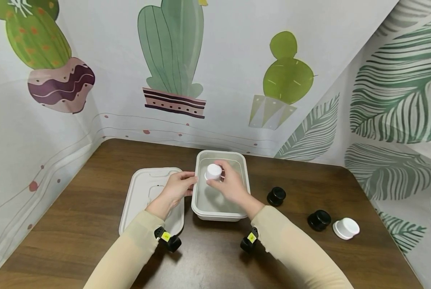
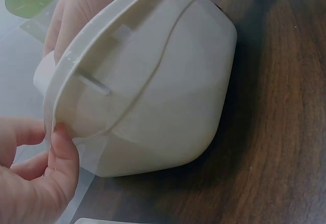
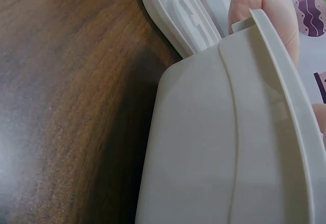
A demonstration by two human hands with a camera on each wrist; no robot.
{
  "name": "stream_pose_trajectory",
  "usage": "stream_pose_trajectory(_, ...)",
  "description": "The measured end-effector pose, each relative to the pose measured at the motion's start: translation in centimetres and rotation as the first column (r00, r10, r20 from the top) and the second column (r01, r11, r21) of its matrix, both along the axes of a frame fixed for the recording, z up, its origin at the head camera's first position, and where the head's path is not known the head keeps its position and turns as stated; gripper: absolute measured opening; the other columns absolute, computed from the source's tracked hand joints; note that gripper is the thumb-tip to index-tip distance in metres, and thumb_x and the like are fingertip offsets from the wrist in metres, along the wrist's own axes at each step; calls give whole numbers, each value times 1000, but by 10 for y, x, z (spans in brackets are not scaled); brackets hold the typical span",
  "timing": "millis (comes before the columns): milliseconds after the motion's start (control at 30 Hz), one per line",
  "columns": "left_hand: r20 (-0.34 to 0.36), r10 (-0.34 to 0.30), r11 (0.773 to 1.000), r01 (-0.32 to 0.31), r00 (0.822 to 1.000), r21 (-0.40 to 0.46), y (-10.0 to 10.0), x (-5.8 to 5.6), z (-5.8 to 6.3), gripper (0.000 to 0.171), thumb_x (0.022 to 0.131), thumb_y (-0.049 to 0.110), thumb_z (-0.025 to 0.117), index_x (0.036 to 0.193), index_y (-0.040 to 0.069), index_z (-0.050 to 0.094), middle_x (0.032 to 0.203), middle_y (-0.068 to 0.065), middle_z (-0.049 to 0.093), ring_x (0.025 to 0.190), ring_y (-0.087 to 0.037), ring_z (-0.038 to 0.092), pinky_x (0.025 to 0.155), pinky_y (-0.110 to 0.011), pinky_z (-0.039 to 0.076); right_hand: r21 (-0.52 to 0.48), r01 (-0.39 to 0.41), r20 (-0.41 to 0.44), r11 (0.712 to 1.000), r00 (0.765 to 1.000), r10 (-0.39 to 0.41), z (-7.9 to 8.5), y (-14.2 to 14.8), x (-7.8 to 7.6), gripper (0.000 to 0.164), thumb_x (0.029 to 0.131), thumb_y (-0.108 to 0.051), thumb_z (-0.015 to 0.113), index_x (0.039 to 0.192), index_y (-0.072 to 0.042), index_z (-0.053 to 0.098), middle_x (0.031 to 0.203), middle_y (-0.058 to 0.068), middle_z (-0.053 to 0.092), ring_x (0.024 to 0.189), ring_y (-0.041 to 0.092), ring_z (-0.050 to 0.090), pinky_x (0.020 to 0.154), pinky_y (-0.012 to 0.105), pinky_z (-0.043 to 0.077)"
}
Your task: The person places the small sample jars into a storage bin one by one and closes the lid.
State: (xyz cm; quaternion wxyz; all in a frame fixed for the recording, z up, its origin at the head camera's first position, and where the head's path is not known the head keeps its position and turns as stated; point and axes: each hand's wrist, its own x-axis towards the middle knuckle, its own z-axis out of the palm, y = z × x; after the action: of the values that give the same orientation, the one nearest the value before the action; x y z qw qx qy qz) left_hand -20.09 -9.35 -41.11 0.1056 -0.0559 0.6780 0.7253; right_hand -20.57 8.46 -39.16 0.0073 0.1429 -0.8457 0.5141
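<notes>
A light grey rectangular plastic bin (image 1: 219,218) stands open at the back middle of the table. My left hand (image 1: 175,186) pinches its left rim; in the left wrist view, the thumb and fingers (image 2: 63,155) lie on both sides of that rim. Above the bin's inside, my right hand (image 1: 233,186) holds a small white cap-like round piece (image 1: 213,171) with a wider base, between thumb and fingers. Only the bin's outer wall (image 3: 193,122) and part of a hand appear in the right wrist view, where the white piece is hidden.
A light grey lid (image 1: 137,196) lies flat to the left of the bin, under my left forearm. On the right are two black round pieces, one nearer (image 1: 319,220) and one farther (image 1: 276,196), and another white round piece (image 1: 346,228). A patterned cloth (image 1: 229,100) hangs behind the table.
</notes>
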Motion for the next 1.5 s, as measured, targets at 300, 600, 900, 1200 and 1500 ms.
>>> stream_pose_trajectory(300,-3,2,1000,-2,1000,7,-1,0,-1,37,92,5,55,125,-12,51,102,-16,62,73,-12,63,61,-22,54,51,14,-8,999,1000,-14,4,-8,-4,58,79,-7,74,130,-3,47,120,15,59,113,28,56,97,42,47)
stream_pose_trajectory(600,0,5,1000,-5,1000,-11,0,-1,-2,36,92,6,55,124,-10,52,101,-13,63,75,-14,64,62,-23,54,97,43,7,994,999,-44,2,-13,-12,58,78,-7,74,129,-6,48,123,15,60,110,29,58,95,41,48)
stream_pose_trajectory(900,5,6,1000,-6,1000,-6,0,-1,-1,36,93,6,55,124,-10,52,102,-17,63,75,-14,64,61,-22,54,146,69,33,987,997,-75,-6,-14,-20,59,76,-6,71,130,-8,46,120,13,61,104,26,59,92,39,49)
stream_pose_trajectory(1200,2,12,1000,-12,1000,7,1,-2,-4,35,92,5,55,123,-11,52,100,-19,64,72,-13,64,59,-22,54,143,101,58,985,992,-110,-12,-13,-20,60,79,-11,73,131,-10,44,122,14,60,104,28,58,91,40,48)
stream_pose_trajectory(1500,10,12,1000,-12,1000,-1,1,-2,-4,35,92,6,55,123,-9,53,103,-20,63,75,-15,64,60,-24,54,197,109,57,974,991,-122,-19,-16,-21,56,78,-13,74,124,-9,42,116,15,61,98,26,57,89,39,47)
